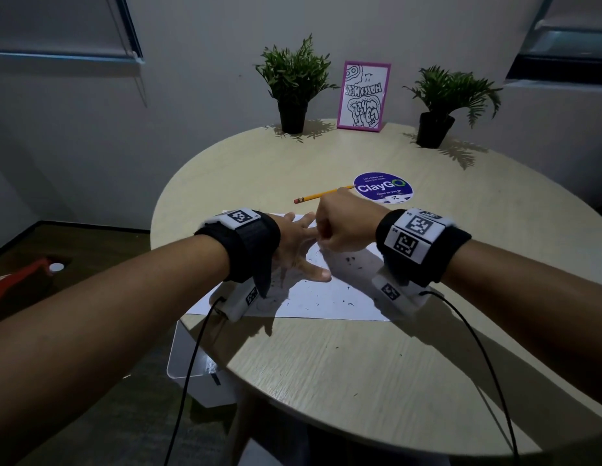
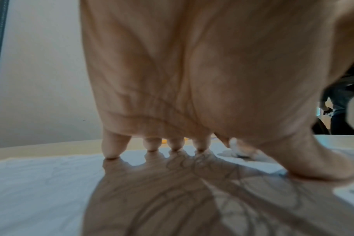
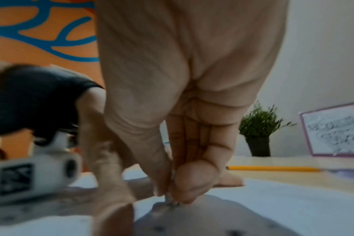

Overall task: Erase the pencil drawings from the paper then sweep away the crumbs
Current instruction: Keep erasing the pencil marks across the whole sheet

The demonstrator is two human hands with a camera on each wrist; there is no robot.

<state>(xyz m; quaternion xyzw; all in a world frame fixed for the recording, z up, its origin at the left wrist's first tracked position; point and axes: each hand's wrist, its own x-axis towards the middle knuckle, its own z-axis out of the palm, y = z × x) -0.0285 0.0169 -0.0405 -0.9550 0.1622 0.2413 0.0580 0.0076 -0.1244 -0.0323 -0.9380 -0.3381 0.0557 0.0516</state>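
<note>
The paper [image 1: 326, 297] lies flat at the near-centre of the round table [image 1: 360, 364], w/ dark eraser crumbs [image 1: 351, 259] scattered over it, thickest toward 3 o'clock of the sheet; faint pencil lines remain under our left palm in the left wrist view. Our right hand [image 1: 343, 227] sits at about 12 o'clock of the sheet, fingers bunched tight, pinching what looks like a small eraser [image 3: 172, 202] down onto the paper; it's mostly hidden, so we can't be sure of its shape. Our left hand [image 1: 299, 250] lies flat at 9–10 o'clock of the right, fingers spread wide, tips pressing the sheet to pin it. We judge erasing isn't finished yet & the sweep hasn't begun. Risks: if the left eases off, a hard rub could drag or crease the paper; rubbing toward the left thumb could buckle the sheet between the hands; the wrist units resting on the sheet may smear graphite or push crumbs off the near edge early. Beyond, at 12 o'clock, a yellow pencil [image 1: 323, 195] lies just past the sheet beside a purple sticker [image 1: 383, 188]; further back two potted plants [image 1: 294, 82] flank a pink-framed drawing [image 1: 363, 95].
</note>
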